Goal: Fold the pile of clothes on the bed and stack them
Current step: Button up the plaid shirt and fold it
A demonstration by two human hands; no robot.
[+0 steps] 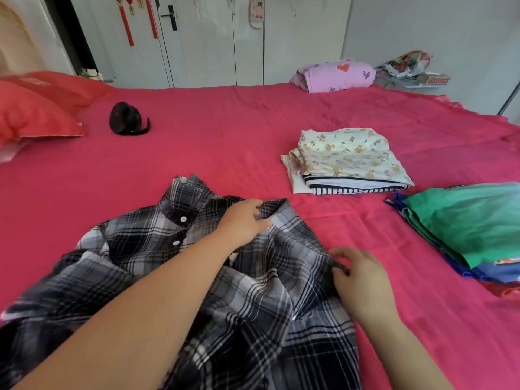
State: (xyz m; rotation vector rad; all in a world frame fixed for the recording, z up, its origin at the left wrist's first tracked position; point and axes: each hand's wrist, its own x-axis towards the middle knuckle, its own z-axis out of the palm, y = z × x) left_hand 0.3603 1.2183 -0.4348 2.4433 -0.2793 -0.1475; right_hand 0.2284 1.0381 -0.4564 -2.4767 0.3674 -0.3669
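1. Lying rumpled at the lower centre of the frame, the plaid shirt [197, 249] is spread collar-up on the pink bed [225, 136] and is not yet folded. Its white buttons show just below the collar.
2. The left hand [242, 220] reaches across the shirt to centre frame, where its curled fingers hold the collar fabric.
3. The right hand [363, 280], lower right of centre, pinches the shirt's near edge between thumb and fingertips.
4. Some work looks done. A floral stack [346, 156], with a striped piece beneath the floral one, sits folded right of centre. A green stack [464, 226], green over blue, lies at the right edge.
5. What is left, as I judge it, is to flatten this shirt, fold it and set it on one of the stacks.
6. No other loose clothing shows, so this may be among the last pieces. The bed below the frame is out of sight, though.
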